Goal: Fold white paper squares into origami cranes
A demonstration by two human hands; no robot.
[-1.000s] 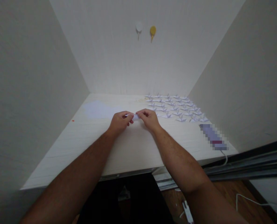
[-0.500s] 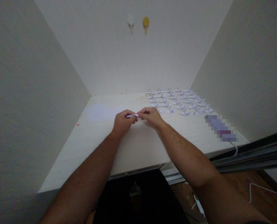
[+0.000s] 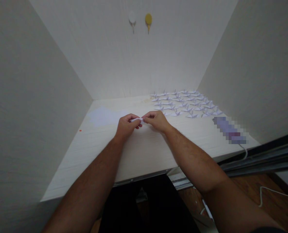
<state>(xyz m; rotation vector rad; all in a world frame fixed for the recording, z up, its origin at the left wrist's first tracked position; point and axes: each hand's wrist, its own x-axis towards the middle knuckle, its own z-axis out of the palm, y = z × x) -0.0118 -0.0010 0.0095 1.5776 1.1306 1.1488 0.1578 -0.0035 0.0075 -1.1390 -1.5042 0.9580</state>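
Okay so I'm counting two hands, one left hand and one right hand, plus one small folded paper, and then the paper cranes, which are easily over twenty but overlap too much for an exact number. There's also two hooks, one white hook and one yellow hook, one red speck, and pale paper whose sheets I honestly can't count.

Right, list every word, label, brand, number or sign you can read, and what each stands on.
No readable text anywhere.
Pixelated object: blocked out, unreadable.
Folded paper between left hand and right hand: no writing discernible.
Paper cranes: too small to tell.
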